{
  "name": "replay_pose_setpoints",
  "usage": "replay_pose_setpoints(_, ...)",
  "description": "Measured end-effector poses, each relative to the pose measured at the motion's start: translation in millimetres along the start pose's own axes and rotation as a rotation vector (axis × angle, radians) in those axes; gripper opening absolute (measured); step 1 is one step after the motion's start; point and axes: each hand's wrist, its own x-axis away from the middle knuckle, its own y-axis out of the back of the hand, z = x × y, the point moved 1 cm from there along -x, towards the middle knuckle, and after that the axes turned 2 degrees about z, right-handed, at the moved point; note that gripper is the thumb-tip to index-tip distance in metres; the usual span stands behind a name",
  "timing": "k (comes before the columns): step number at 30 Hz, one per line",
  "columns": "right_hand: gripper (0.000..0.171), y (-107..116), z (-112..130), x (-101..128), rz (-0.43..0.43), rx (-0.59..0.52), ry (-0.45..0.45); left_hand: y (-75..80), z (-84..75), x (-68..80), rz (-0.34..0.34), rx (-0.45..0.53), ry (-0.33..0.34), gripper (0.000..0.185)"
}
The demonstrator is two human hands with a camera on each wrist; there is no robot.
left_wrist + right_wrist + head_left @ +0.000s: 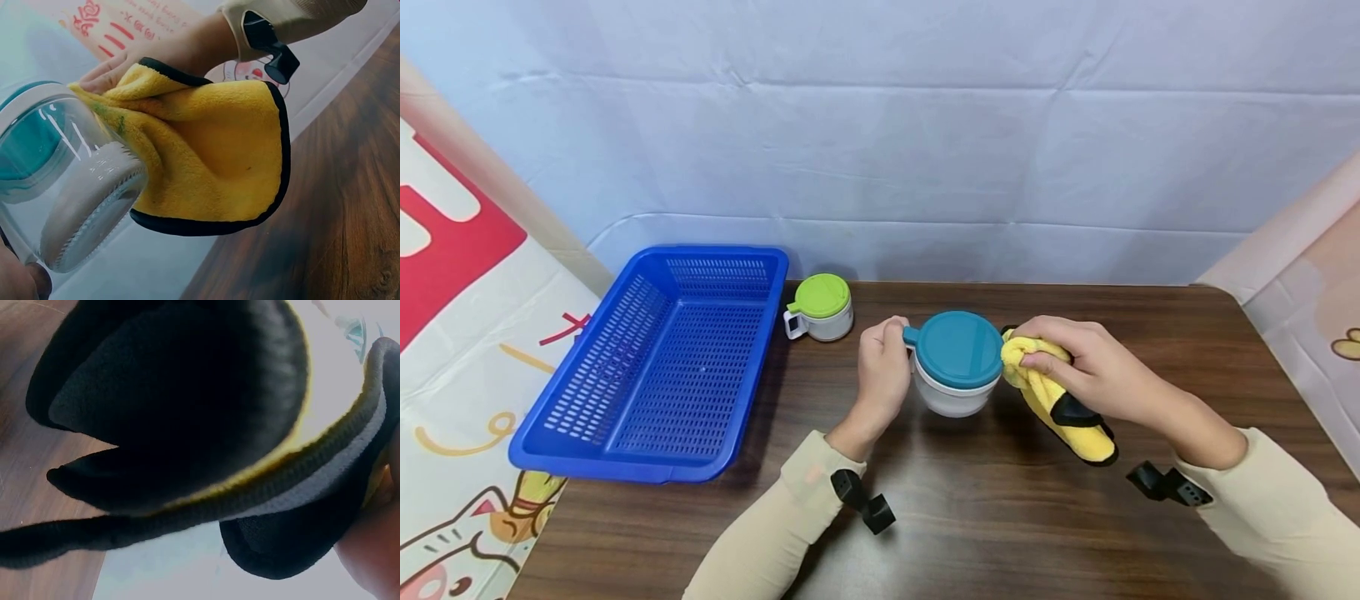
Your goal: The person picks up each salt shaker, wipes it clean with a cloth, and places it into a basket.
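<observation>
Head view: we find the left hand gripping the handle of the teal-lidded cup mid-table, the right hand clamped on a yellow cloth against its side; wiping underway, further strokes judged necessary

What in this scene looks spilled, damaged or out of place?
Nothing stands out. The left hand grips the handle of the teal-lidded cup, the right hand presses a yellow cloth against its rim, and the green-lidded cup stands upright beside the blue basket. No spill shows on the table.
</observation>
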Motion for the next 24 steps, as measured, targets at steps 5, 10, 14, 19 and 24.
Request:
replay_pose_setpoints(5, 0.03, -1, -3, 0, -0.01, 0.023, -0.006, 0.8, -1.4, 0.4, 0.015, -0.026, 0.002, 0.041)
replay_pose_setpoints(10, 0.031, -2, -6, -1, -0.001, 0.048, -0.017, 2.3, -1.5, 0.2, 0.014, -0.045, 0.021, 0.041)
replay_pose_setpoints(14, 0.03, -2, -7, -4, 0.006, 0.051, -0.025, 2.8, -1.2, 0.2, -0.003, -0.039, 0.047, 0.041)
replay_pose_setpoints(19, 0.026, -2, -9, -8, -0.017, 0.055, -0.025, 2.0, -1.9, 0.3, -0.008, -0.032, 0.05, 0.04)
replay_pose_setpoints(24, 0.025, -2, -10, -13, -0.037, 0.053, -0.029, 1.3, -1.8, -0.1, -0.009, -0.041, 0.046, 0.04)
